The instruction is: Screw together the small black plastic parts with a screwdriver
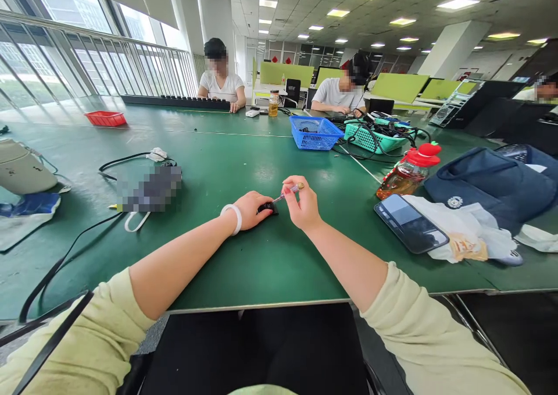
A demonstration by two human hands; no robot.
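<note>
On the green table, my left hand (249,210) presses its fingers round a small black part (268,208) and holds it against the tabletop. A white band circles that wrist. Just to the right, my right hand (301,204) is closed on a slim screwdriver (292,191) with a clear handle and a gold-coloured end. The tool slants down to the left, and its thin shaft reaches the black part. Whether the tip sits inside the part is too small to tell. My left fingers hide some of the part.
Blue basket (316,133) and green basket (375,137) with cables stand ahead. A red bottle (410,170), phone (410,223) and navy bag (492,182) lie right; a strapped dark device (152,190) and red tray (105,118) left. Two people sit across the table (235,273).
</note>
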